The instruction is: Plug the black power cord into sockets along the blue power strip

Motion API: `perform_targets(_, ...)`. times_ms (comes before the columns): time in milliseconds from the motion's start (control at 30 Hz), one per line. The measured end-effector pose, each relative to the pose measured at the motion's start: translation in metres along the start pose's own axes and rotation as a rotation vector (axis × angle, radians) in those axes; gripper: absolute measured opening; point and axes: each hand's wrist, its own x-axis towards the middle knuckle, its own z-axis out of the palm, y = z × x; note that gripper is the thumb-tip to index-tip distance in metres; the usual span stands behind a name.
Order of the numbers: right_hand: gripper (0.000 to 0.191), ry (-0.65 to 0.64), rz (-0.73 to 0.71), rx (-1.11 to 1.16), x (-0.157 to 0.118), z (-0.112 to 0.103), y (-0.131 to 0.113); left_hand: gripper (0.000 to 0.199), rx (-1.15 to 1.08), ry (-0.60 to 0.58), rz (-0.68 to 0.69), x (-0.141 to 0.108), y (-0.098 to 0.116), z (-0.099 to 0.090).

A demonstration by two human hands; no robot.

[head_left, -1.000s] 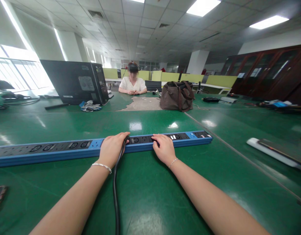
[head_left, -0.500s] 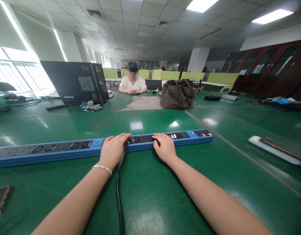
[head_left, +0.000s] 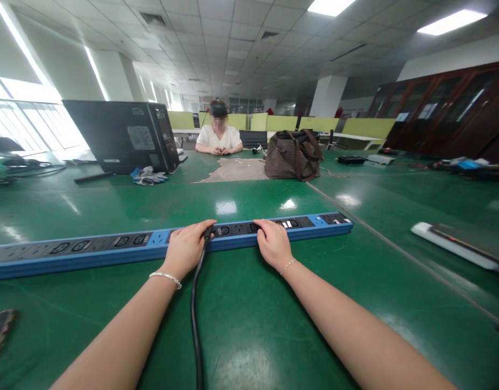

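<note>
A long blue power strip [head_left: 229, 244] with black sockets lies across the green table. My left hand [head_left: 186, 246] is closed at its middle, thumb and index finger about the black plug [head_left: 208, 233] of a thick cable. The plug is at the strip's top face; its tip is hidden, so how deep it sits I cannot tell. From it the black cable [head_left: 195, 319] runs down toward me. Farther right, my right hand [head_left: 274, 244] grips the strip, its fingers over the top and part of them hidden behind the palm.
Across the table a person [head_left: 219, 138] sits with hands together. A black computer case [head_left: 123, 135], gloves [head_left: 149, 176] and a brown bag [head_left: 292, 154] stand or lie toward the far side. At right is a white-edged flat object [head_left: 452, 246]; a phone-like object [head_left: 0, 330] lies at lower left.
My right fingers have shifted slightly to the right along the strip, showing more of a socket beside them. My left hand stays at the plug. The view has moved a little.
</note>
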Motion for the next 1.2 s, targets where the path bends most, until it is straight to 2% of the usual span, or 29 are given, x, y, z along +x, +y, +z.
perform_targets(267, 0.053, 0.074, 0.044, 0.13, 0.0, 0.004, 0.007, 0.034, -0.001, 0.059, -0.032, -0.002, 0.007, -0.001)
perform_targets(700, 0.048, 0.051, 0.043, 0.072, 0.001, 0.001, 0.003, 0.033, -0.04, 0.107, -0.017, -0.001, 0.002, 0.008)
perform_targets(800, 0.046, 0.042, 0.045, 0.064, 0.002, 0.001, 0.003, 0.031, -0.162, 0.239, -0.101, 0.002, 0.004, 0.002)
perform_targets(900, 0.042, 0.029, 0.022, 0.026, 0.002, 0.002, 0.004, 0.034, -0.299, 0.451, -0.307, 0.003, 0.004, -0.006)
perform_targets(933, 0.04, 0.026, 0.013, 0.008, 0.003, 0.002, 0.004, 0.035, -0.293, 0.447, -0.315, 0.002, 0.003, -0.007)
perform_targets(1067, 0.035, 0.053, -0.082, -0.019, -0.002, -0.004, -0.008, 0.035, -0.129, 0.276, -0.088, -0.005, 0.003, -0.001)
perform_targets(1133, 0.034, 0.045, -0.181, 0.022, -0.009, -0.01, -0.025, 0.038, -0.057, 0.265, 0.022, -0.009, 0.01, 0.004)
perform_targets(1200, 0.035, -0.037, -0.231, 0.084, -0.018, -0.015, -0.047, 0.041, -0.022, 0.286, 0.095, -0.011, 0.02, 0.008)
